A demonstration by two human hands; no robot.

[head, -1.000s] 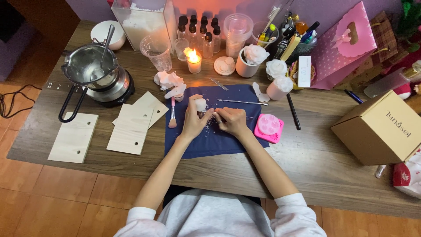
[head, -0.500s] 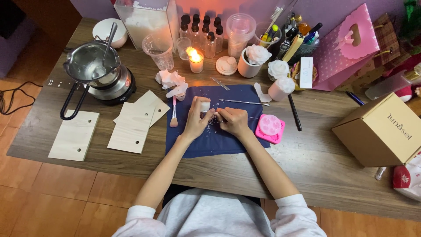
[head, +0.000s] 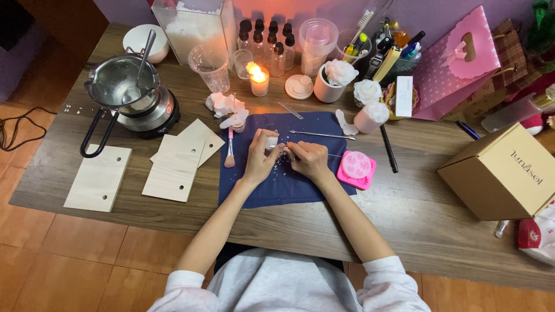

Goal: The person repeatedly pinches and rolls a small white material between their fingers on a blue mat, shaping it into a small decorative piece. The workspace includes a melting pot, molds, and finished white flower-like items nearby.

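Observation:
Both my hands meet over a dark blue cloth (head: pixel 300 190) on the wooden table. My left hand (head: pixel 260 159) grips a small white wax piece (head: pixel 272 141) at its fingertips. My right hand (head: pixel 307 159) is closed on a thin metal tool (head: pixel 334 155) whose tip touches that piece. White crumbs lie scattered on the cloth beneath the hands. A second thin metal tool (head: pixel 324 135) lies on the cloth just beyond my fingers. A pink silicone mould (head: pixel 356 169) sits at the cloth's right edge, and a pink-handled brush (head: pixel 229 151) lies at its left edge.
A lit candle (head: pixel 258 78), small dark-capped bottles (head: pixel 267 40) and white wax flowers (head: pixel 354 86) stand at the back. A metal pot on a hotplate (head: pixel 127 95) is back left. Several wooden boards (head: pixel 173 167) lie left. A cardboard box (head: pixel 503 173) stands right, a pink gift bag (head: pixel 457 63) behind it.
My hands have stayed together over the cloth, with only slight shifts of the fingers and tool against the white piece. Nothing else on the table has moved.

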